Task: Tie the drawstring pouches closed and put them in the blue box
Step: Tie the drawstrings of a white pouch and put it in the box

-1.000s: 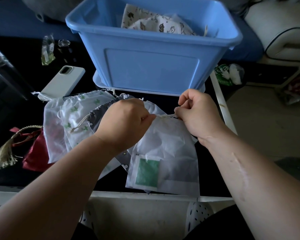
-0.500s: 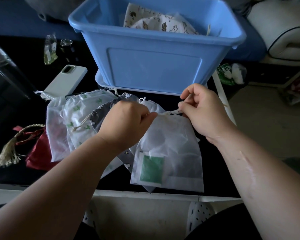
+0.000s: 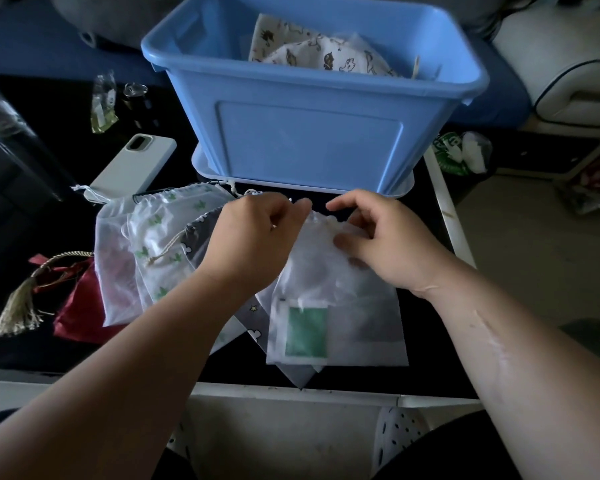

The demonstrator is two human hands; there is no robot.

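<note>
Head view: the sheer white pouch (image 3: 336,306) lay on the dark surface (image 3: 426,355) just in front of the blue box (image 3: 309,140). The left hand (image 3: 257,237) and right hand (image 3: 388,244) pinched its gathered neck. Further pouches (image 3: 153,244) lay to the left.

There is a single view, from a wide-angle camera worn on the person's head, looking forward and steeply down onto the table (image 3: 426,341) from close above. The left forearm (image 3: 125,358) and right forearm (image 3: 520,358) reach in from the bottom corners toward the pouch (image 3: 336,306) at the centre, with the blue box (image 3: 309,133) just beyond it filling the upper middle. The wide lens bends the edges, taking in the person's lap (image 3: 447,452) along the bottom and the floor (image 3: 534,254) off to the right.
</note>
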